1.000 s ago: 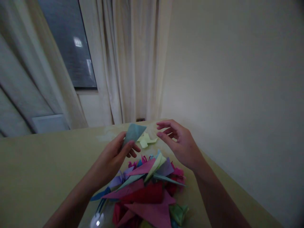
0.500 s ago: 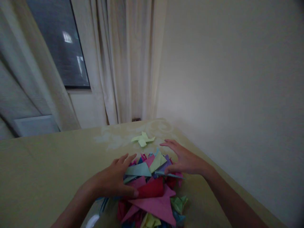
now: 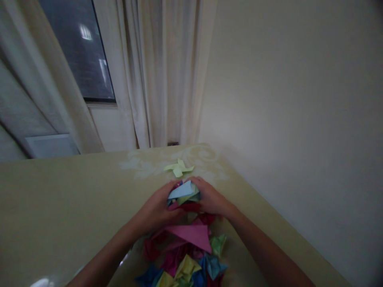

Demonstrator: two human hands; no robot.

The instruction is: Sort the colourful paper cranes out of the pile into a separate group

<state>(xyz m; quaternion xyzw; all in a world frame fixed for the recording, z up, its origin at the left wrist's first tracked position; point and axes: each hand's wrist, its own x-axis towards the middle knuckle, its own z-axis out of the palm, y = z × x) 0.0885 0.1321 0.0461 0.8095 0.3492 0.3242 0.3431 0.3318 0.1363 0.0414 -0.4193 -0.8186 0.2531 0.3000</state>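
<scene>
A bunch of folded paper pieces, light blue, green, pink and red, is squeezed between my two hands. My left hand wraps its left side, thumb toward me. From the right, my right hand closes round the same bunch. Nearer to me lies a loose heap of folded paper, with a large pink folded paper on top and a yellow folded paper lower down. Beyond my hands a pale green paper pinwheel shape rests flat on the table.
The yellowish table has a pale scroll pattern at its far corner. A plain wall runs along its right side. Behind the far edge hang cream curtains beside a dark window.
My hands, spread apart over the heap before, have come together and closed on its far part. That bunch is now gathered between them, apart from the nearer paper. The view has shifted slightly.
</scene>
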